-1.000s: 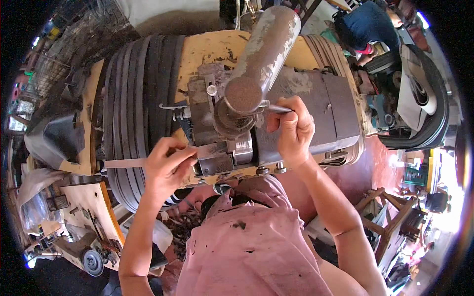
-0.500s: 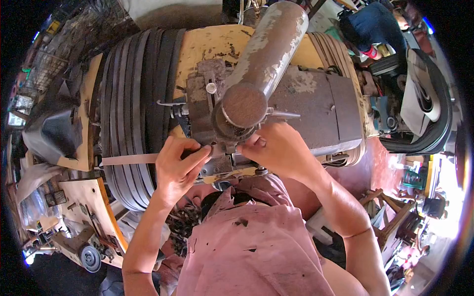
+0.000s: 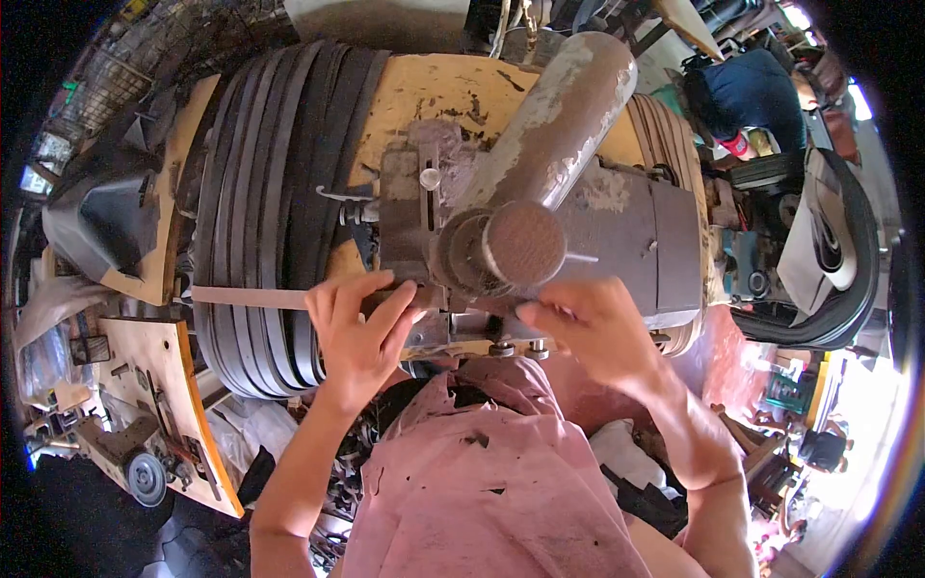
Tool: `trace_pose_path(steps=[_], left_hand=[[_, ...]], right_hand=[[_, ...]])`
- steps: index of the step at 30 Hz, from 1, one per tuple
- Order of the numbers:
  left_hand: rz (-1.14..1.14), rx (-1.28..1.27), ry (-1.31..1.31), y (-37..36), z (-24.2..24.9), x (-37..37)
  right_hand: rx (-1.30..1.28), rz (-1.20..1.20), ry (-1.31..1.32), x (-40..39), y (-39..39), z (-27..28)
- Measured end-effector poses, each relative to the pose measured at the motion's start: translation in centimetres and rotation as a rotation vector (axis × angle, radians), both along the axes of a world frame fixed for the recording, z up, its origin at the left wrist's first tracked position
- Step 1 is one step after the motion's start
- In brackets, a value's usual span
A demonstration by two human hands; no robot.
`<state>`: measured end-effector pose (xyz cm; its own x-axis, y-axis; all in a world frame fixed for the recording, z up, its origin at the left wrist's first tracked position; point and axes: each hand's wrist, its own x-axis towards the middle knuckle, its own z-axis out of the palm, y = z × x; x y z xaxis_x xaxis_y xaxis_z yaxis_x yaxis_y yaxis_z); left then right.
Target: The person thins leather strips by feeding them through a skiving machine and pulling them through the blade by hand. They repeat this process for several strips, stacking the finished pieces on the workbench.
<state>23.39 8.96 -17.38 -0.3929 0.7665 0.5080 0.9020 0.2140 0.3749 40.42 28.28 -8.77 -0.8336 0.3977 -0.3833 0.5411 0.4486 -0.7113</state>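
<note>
Two hands work mid-frame: left hand point(image 3: 361, 332) pinches a flat strip point(image 3: 246, 297); right hand point(image 3: 588, 328), fingers loosely curled, touches the machine point(image 3: 617, 241).

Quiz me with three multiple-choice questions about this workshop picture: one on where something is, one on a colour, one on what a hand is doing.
1. Where do the stacked dark strips lie?
A. left of the machine
B. on the floor at right
C. on the person's lap

2. What colour is the person's shirt?
A. green
B. pink
C. white

3. What is the left hand doing?
A. hanging free
B. pressing a flat strip toward the machine
C. gripping a hammer

Answers: 1 A, the strips drape over the yellow table left of the machine. 2 B, the cloth is pink. 3 B, its fingers rest on the strip; the right hand is at the machine's front.
</note>
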Motion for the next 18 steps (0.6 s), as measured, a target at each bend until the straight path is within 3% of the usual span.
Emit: trace_pose_path(steps=[1, 2, 3, 4, 6, 7, 9, 14, 16, 18], left_hand=[[-0.001, -0.002, 0.005, -0.6, 0.0, 0.6], [0.050, 0.010, -0.169, -1.5, -0.1, 1.5], [0.097, 0.020, -0.344, -2.2, -0.1, 2.3], [0.086, 0.013, -0.337, -2.7, 0.6, 3.0], [0.093, -0.160, -1.503, -3.0, 2.3, 4.4], [0.077, -0.180, -1.485, -3.0, 2.5, 4.8], [0.054, -0.169, -2.033, -2.9, 2.6, 5.0], [-0.093, -0.227, -2.248, -3.2, -0.5, 4.9], [-0.283, 0.008, -2.418, -2.2, -0.7, 5.7], [-0.373, 0.051, -2.404, -0.2, 0.5, 6.7]], right_hand=[[0.090, 0.052, -0.035, 0.6, -0.7, 1.3], [0.180, 0.101, -0.069, 1.4, -1.4, 2.0], [0.261, 0.193, 0.170, 2.5, -2.2, 1.4], [0.342, 0.278, 0.411, 3.4, -3.0, 0.8], [0.391, 0.476, 0.604, 3.1, -4.8, 1.7], [0.439, 0.501, 0.545, 2.5, -6.0, 2.7], [0.457, 0.533, 0.517, 1.3, -8.0, 3.5], [0.355, 0.480, 0.650, 1.9, -8.4, 4.0], [0.194, 0.385, 0.836, 3.6, -6.6, 4.4], [-0.023, 0.234, 0.739, 6.5, -4.0, 5.2]])
